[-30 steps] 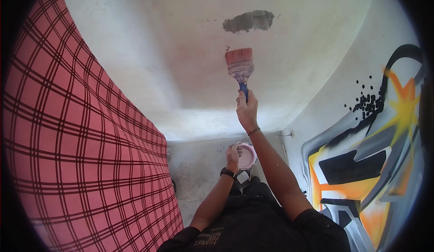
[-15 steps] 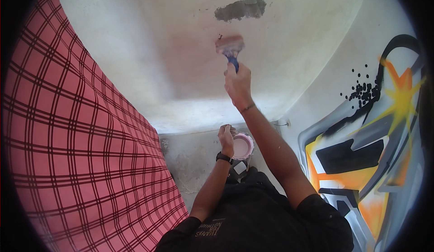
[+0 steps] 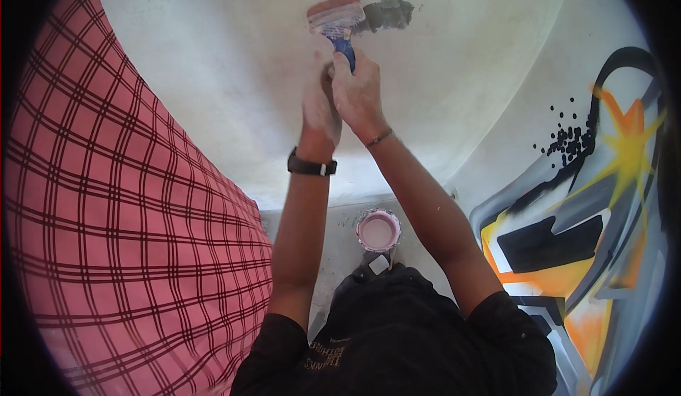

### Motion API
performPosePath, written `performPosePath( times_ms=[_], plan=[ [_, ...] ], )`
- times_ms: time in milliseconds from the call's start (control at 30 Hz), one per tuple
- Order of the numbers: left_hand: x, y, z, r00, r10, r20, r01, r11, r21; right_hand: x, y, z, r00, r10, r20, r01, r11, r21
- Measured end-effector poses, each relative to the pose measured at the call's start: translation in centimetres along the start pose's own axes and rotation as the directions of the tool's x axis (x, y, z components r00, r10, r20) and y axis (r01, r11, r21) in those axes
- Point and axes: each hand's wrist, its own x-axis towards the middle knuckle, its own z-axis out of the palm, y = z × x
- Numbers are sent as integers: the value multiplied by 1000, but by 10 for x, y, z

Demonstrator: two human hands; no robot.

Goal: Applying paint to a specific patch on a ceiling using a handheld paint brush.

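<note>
My right hand grips the blue handle of a wide paintbrush, whose bristles are coated pinkish. The brush is up at the pale wall, over the left side of a dark grey patch. Close beside my right hand, near the lower end of the handle, is my left hand, with a black band on its wrist. Motion blur and the other hand hide its fingers in part, so I cannot make out whether they touch the handle. Below, a tub with a smeared rim holds pale pink paint.
A pink curtain with dark checks hangs along the left. On the right, a wall carries graffiti in black, grey, orange and yellow. Grey floor shows around the tub, near my body.
The brush in my right hand has moved up and to the left, reaching the grey patch. My left hand has left the paint tub and risen beside my right hand.
</note>
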Motion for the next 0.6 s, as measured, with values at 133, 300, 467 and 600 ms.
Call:
performPosePath(
  times_ms=[133, 300, 467, 600],
  plan=[
    [-12, 21, 8, 883, 323, 340, -406, 889, 209, 4, -28, 3, 999, 7, 32, -11, 988, 153],
    [-10, 34, 25, 975, 190, 114, -208, 963, 174, 4, -30, 4, 995, -81, 54, 72, 985, 157],
    [9, 14, -31, 972, 234, -7, -224, 941, 254, -25, 12, 29, 998, 18, 62, -23, 996, 84],
    [-2, -18, -64, 994, 82, -68, -68, 979, 191, -60, 58, 36, 997, 58, 58, -64, 993, 103]
  ],
)
